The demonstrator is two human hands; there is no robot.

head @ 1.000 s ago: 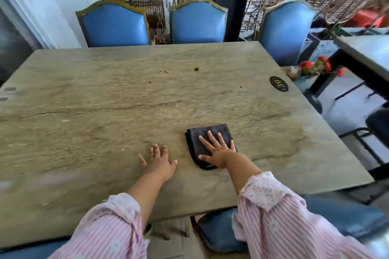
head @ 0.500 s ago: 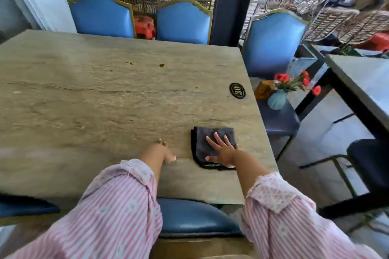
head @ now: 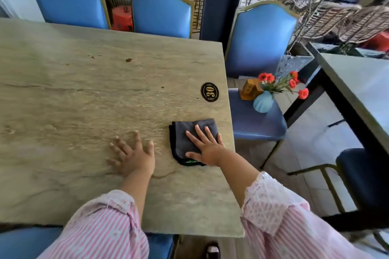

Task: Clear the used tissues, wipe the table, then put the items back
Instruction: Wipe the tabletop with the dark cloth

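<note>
On my feed the right hand (head: 207, 149) was flat on the dark grey cloth (head: 185, 132). Its fingers (head: 200, 132) were straight and spread, so it was pressing the cloth down, not gripping it. The cloth was folded into a rough square with a black stitched edge. It sat near the right edge of the tabletop (head: 84, 101), on the near side of the oval "30" plaque (head: 209, 92). The hand covered the cloth's near right corner. A bit of green poked out by the thumb, but I couldn't tell what it was.

The left hand (head: 134, 157) was just beside the cloth on its left, not touching it. It was palm down over the stone with the fingers spread and released, holding nothing. It was pretty smeared with blur, so I honestly couldn't tell if it was resting on the surface or just above it.

A few small brown spots (head: 128, 60) showed toward the far side. The left part of the tabletop ran out of frame, and the pink striped sleeves (head: 284, 223) hid some of the near edge.

Off to the right, on a blue chair seat (head: 252, 126), stood a light blue vase (head: 263, 102) with red flowers (head: 266, 78). A small wooden box (head: 249, 88) sat just behind it, its details too small to read. Another table (head: 357, 82) further right was cut off by the frame.
</note>
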